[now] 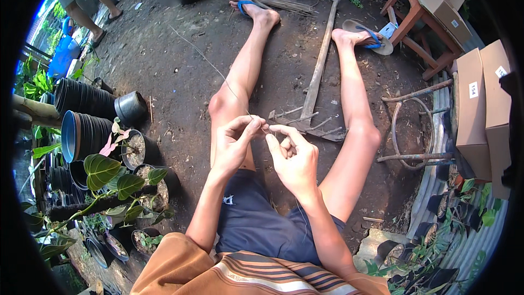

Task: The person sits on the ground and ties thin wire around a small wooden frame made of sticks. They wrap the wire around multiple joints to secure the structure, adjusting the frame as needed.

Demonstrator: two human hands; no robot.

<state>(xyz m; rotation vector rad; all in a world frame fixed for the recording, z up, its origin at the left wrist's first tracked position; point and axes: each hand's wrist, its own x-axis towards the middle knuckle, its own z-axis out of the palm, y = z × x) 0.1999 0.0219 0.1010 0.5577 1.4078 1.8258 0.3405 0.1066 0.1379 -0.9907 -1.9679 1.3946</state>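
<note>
Slanting forward-left from pinched fingers [251,127]: thin strand [205,58]

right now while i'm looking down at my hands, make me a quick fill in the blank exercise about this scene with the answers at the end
1. The left hand and right hand pinch a thin strand between their thumbs and ____.
2. A long wooden handle lies between the person's two ____.
3. The flip-flops have straps coloured ____.
4. The tall cardboard boxes stand to the person's ____.

Missing words: fingers; legs; blue; right
</note>
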